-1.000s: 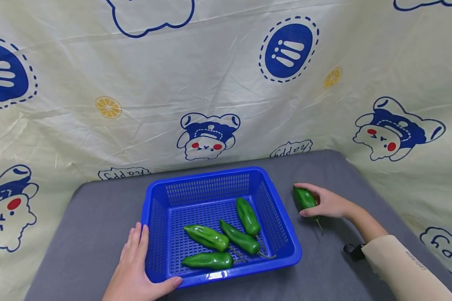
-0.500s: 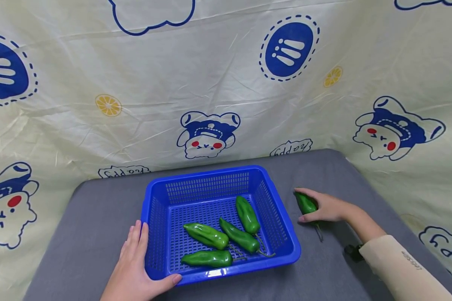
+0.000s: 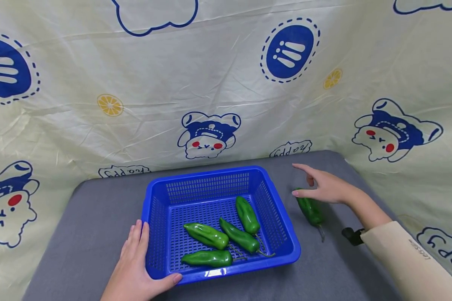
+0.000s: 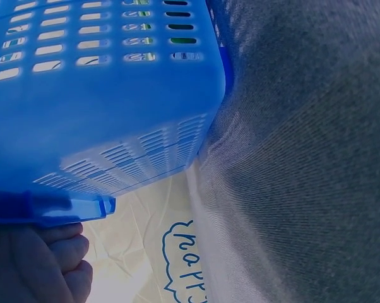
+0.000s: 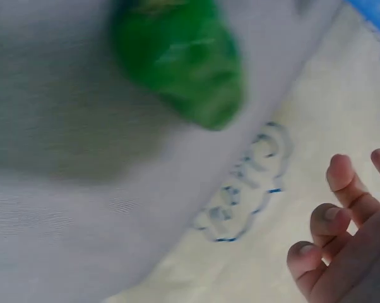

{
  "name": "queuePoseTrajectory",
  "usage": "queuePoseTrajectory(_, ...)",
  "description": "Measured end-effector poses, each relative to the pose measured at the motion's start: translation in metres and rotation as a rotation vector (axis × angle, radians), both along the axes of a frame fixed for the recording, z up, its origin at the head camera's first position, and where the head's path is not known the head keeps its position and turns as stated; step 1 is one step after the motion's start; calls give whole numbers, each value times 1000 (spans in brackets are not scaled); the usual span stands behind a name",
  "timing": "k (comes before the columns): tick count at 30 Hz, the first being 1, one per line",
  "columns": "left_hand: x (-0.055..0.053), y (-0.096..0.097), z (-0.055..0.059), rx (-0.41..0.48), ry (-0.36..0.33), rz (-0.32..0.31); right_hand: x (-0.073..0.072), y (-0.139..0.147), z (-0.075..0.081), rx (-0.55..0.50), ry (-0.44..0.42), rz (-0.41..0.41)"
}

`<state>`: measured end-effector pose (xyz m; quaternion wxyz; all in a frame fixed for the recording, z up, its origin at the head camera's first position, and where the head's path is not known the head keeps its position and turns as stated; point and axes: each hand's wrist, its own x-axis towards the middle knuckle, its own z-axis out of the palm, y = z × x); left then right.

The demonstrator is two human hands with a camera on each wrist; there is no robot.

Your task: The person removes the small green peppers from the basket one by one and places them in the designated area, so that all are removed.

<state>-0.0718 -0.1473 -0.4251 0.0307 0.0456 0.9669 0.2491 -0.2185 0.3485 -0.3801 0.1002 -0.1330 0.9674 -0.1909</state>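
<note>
A blue slotted plastic basket [image 3: 162, 211] stands on the grey cloth-covered table [image 3: 98, 217] and holds several green peppers [image 3: 247, 215]. My left hand [image 3: 135, 267] lies flat against the basket's near left corner, thumb along the front rim [image 4: 45, 208]. One more green pepper [image 3: 309, 210] lies on the table right of the basket, stem toward me; it also shows in the right wrist view [image 5: 177, 57]. My right hand [image 3: 320, 186] hovers just above and behind that pepper with fingers spread, holding nothing.
A cream cloth printed with blue bears, lemons and clouds [image 3: 211, 83] hangs close behind and to the right of the table. The table's far edge [image 3: 211, 169] runs just behind the basket. A black wrist strap [image 3: 352, 236] shows at my right sleeve.
My right hand held the pepper beside the basket, then let it go and lifted away toward the back; the pepper now lies free on the table. The left hand has not moved.
</note>
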Motion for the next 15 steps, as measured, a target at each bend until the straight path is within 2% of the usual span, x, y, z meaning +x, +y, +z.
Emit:
queuePoseTrajectory(4, 0, 0, 0, 0, -3, 4, -2, -26, 17, -65, 30, 39)
queuePoseTrajectory(9, 0, -1, 0, 3, -29, 7, -3, -60, 26, -107, 81, 109)
queuePoseTrajectory(12, -1, -1, -1, 10, -31, 5, -1, -79, 28, -96, 108, 151)
queuePoseTrajectory(15, -1, -2, -2, 12, 0, -3, 2, -97, 28, -50, 124, 178)
